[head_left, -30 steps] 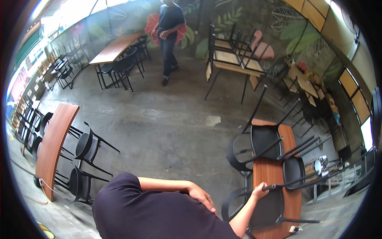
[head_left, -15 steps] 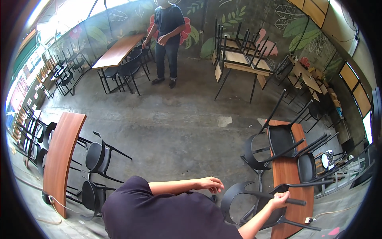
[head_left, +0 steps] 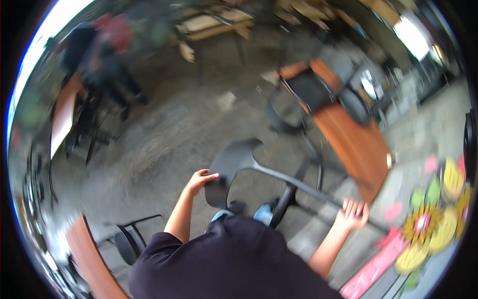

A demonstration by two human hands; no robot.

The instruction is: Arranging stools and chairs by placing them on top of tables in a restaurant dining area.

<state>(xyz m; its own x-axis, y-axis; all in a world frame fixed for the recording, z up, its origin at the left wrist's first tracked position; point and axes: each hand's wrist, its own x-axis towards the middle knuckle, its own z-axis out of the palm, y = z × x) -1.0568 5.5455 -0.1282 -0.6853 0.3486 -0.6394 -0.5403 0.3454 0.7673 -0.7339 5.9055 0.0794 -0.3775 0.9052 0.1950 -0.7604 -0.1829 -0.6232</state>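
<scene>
In front of my body I hold a black chair, tilted, its curved backrest towards the left and its legs towards the right. My left hand grips the outer edge of the backrest. Closed round one of the chair's legs is my right hand, farther right. The reddish-brown table stands just beyond the legs. Part of the chair's seat and lower frame is hard to make out through motion blur.
Upturned black chairs rest on that table's far end. Another black chair and a brown table stand at lower left. A blurred person is by a table at upper left. Painted flowers cover the right wall.
The chair has come off the table's near end and swung in front of me. My left hand, empty before, has taken hold of its backrest. The view has turned right.
</scene>
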